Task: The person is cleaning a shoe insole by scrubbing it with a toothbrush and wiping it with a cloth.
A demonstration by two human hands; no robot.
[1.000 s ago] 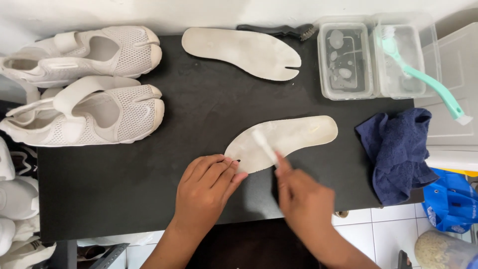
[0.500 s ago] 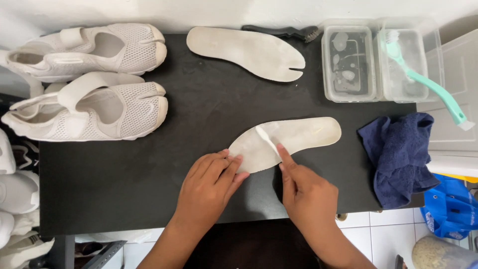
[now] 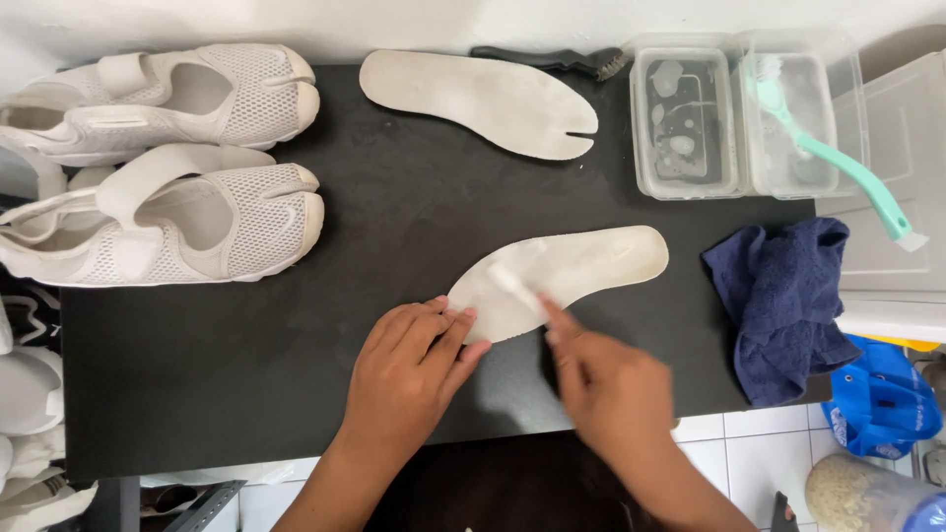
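**Scrubbing an insole on the black worktop**

The black worktop (image 3: 246, 394) fills most of the head view. At its 10 o'clock corner stand two white mesh split-toe shoes (image 3: 187, 222), side by side, toes toward 3 o'clock. At 1 o'clock sit two clear plastic tubs (image 3: 690, 118) that touch each other; a mint-handled brush (image 3: 838, 163) rests in the one toward 3 o'clock, its handle over the rim. A crumpled navy cloth (image 3: 783, 305) hangs at the 3 o'clock edge. A spare insole (image 3: 483, 99) lies at 12 o'clock, with a dark brush (image 3: 552, 61) just beyond it.

The insole being worked (image 3: 591, 266) lies flat near the centre, toe end at 7 o'clock, toward the person. The left hand (image 3: 409, 374) lies flat and unclenched, fingertips pressing the insole's toe end to pin it. The right hand (image 3: 611, 389) is blurred but closed around a small white brush (image 3: 514, 286), whose head is on the insole's forefoot.

By my reading, the scrubbing step is in hand, at the toe half. The next move likely calls for steady downward pinning with the left hand while the strokes travel toward the heel at 3 o'clock.
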